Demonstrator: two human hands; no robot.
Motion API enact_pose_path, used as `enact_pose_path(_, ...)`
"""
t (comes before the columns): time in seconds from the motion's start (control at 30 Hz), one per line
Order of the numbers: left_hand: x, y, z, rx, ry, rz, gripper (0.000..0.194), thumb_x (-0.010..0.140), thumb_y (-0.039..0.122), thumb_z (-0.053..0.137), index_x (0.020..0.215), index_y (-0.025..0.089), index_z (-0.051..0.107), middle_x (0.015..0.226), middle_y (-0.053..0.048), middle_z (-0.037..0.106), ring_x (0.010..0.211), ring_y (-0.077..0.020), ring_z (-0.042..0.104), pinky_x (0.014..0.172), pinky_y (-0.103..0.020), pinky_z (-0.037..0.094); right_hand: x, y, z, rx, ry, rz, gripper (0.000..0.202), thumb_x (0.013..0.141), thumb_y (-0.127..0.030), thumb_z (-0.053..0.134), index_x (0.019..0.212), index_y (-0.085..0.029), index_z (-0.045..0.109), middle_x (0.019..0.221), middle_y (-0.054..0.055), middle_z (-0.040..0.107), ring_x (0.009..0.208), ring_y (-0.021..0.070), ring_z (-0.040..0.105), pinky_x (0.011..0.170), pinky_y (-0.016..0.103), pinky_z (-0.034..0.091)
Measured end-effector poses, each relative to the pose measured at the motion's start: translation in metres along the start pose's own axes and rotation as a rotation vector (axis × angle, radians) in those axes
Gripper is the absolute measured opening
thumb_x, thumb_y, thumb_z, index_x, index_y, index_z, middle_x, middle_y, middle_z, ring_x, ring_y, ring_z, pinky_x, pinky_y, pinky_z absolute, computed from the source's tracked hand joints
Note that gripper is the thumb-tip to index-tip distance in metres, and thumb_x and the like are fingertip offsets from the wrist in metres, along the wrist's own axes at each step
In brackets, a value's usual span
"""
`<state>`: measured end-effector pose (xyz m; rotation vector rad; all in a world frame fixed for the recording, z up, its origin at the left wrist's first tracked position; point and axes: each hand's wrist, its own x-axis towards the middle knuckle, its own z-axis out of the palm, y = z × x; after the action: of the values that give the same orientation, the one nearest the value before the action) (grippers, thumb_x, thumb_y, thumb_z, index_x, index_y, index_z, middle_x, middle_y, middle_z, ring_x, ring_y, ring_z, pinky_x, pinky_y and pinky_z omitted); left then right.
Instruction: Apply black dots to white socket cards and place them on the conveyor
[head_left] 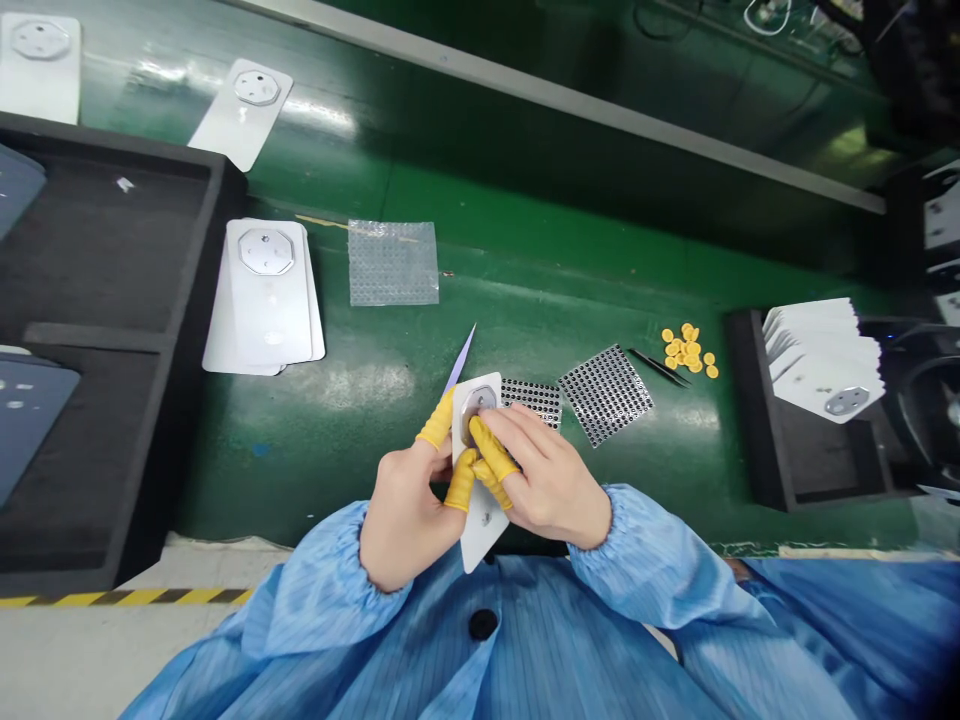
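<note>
Yellow-tipped, the left hand pinches the white panel, near middle; the right hand curls its fingers at the octagonal inset, any grip hidden from me. I judge this close fingerwork; next calls for steady support.

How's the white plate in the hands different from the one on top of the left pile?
The held plate is tilted; the top plate lies flat. Yellow-covered fingers hide part of the held plate, but nothing covers the top plate. Both are white with a silvery panel.
</note>
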<state>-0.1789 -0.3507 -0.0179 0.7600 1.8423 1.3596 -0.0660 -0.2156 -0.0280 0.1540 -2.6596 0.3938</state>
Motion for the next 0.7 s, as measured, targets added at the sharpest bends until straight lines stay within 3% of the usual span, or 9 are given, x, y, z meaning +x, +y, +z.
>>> enact_pose_path(0.1, 0.003, 0.000, 0.002, -0.052, -0.017, -0.015, 0.035, 0.062, 0.002, 0.063, 0.093, 0.017, 0.068, 0.078, -0.001, 0.076, 0.062, -0.0182, 0.070, 0.056, -0.025, 0.058, 0.001, 0.008, 0.000, 0.080, 0.021, 0.001, 0.017, 0.087, -0.015, 0.048, 0.080, -0.011, 0.063, 0.109, 0.020, 0.064, 0.112, 0.0261, 0.058, 0.090, 0.050, 0.055)
enact_pose_path(0.2, 0.003, 0.002, 0.002, -0.195, -0.086, -0.035, 0.044, 0.069, 0.007, 0.066, 0.111, 0.019, 0.064, 0.088, -0.003, 0.076, 0.071, -0.0209, 0.072, 0.062, -0.027, 0.059, 0.003, 0.014, -0.004, 0.158, 0.072, 0.033, 0.019, 0.089, -0.021, 0.050, 0.098, -0.010, 0.062, 0.105, 0.018, 0.064, 0.107, 0.0247, 0.060, 0.088, 0.049, 0.056)
enact_pose_path(0.3, 0.001, 0.003, 0.001, -0.316, -0.101, -0.085, 0.054, 0.073, 0.008, 0.067, 0.124, 0.022, 0.056, 0.098, -0.004, 0.076, 0.076, -0.0226, 0.073, 0.062, -0.028, 0.060, 0.005, 0.014, -0.007, 0.199, 0.135, 0.067, 0.020, 0.088, -0.019, 0.052, 0.103, -0.010, 0.061, 0.104, 0.017, 0.064, 0.103, 0.0235, 0.061, 0.087, 0.046, 0.057)
enact_pose_path(0.7, -0.001, 0.013, 0.001, -0.412, -0.108, -0.116, 0.048, 0.071, 0.011, 0.074, 0.117, 0.022, 0.062, 0.091, -0.004, 0.076, 0.069, -0.0222, 0.073, 0.057, -0.027, 0.060, 0.008, 0.007, -0.017, 0.194, 0.158, 0.074, 0.020, 0.089, -0.021, 0.051, 0.104, -0.011, 0.061, 0.106, 0.016, 0.064, 0.102, 0.0229, 0.061, 0.086, 0.045, 0.058)
